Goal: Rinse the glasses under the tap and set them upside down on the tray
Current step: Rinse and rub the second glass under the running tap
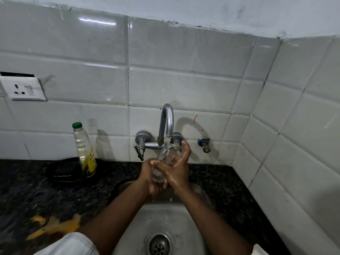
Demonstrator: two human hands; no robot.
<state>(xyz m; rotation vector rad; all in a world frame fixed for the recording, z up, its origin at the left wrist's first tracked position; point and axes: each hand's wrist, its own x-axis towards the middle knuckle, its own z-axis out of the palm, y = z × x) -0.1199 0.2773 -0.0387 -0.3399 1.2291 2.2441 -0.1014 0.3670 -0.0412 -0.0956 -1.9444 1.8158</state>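
**Glass held in the stream over the sink**

We see both forearms reaching forward from the bottom edge, crossing over the steel sink [185, 216] and meeting just below the tap [167, 122]. Water runs from the spout straight into a clear glass [166, 159], which is tilted, its mouth up toward the stream and its base down between the palms.

Our left hand [150, 178] wraps around the lower part of the glass from the left side, fingers curled shut on it, wrist bent slightly inward. Our right hand [177, 167] lies against the glass from the right, wet and shining; its thumb stretches leftward across the front of the glass and its fingers are spread upward along the far side, the fingertips reaching up near the right tap handle. The two hands touch at the front of the glass.

On the dark speckled desk [228, 183] to the left stands a clear bottle [84, 151] with a green cap and yellow label. The drain [159, 244] sits low in the basin. A white socket [23, 89] is mounted on the tiled wall.
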